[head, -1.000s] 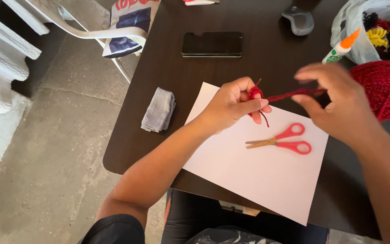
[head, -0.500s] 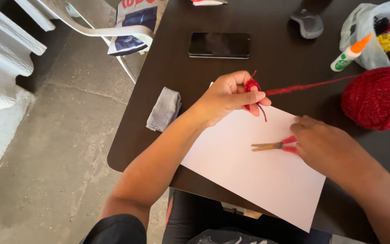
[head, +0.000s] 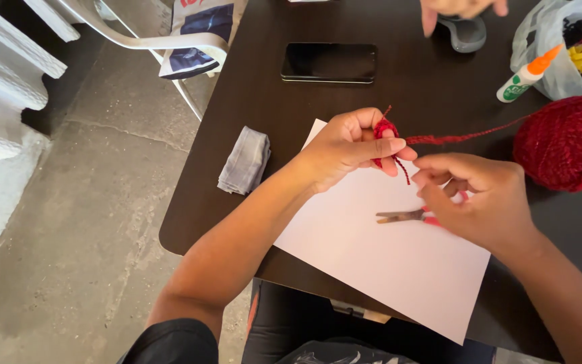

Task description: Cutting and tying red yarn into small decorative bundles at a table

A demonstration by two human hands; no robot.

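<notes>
Left hand point(head: 351, 145) closed around a small bundle of red yarn point(head: 385, 129) wound on its fingers, held above the white paper sheet point(head: 372, 256). Strand runs from the bundle right to the red yarn ball point(head: 567, 141) on the dark table point(head: 250, 87). Right hand point(head: 483, 199) curled over the red-handled scissors point(head: 405, 216), blades lying on the paper; can't tell if it actually grips them. Folded grey cloth point(head: 245, 160) left of paper, black phone point(head: 329, 62) beyond, glue bottle point(head: 527, 74) by the ball.
</notes>
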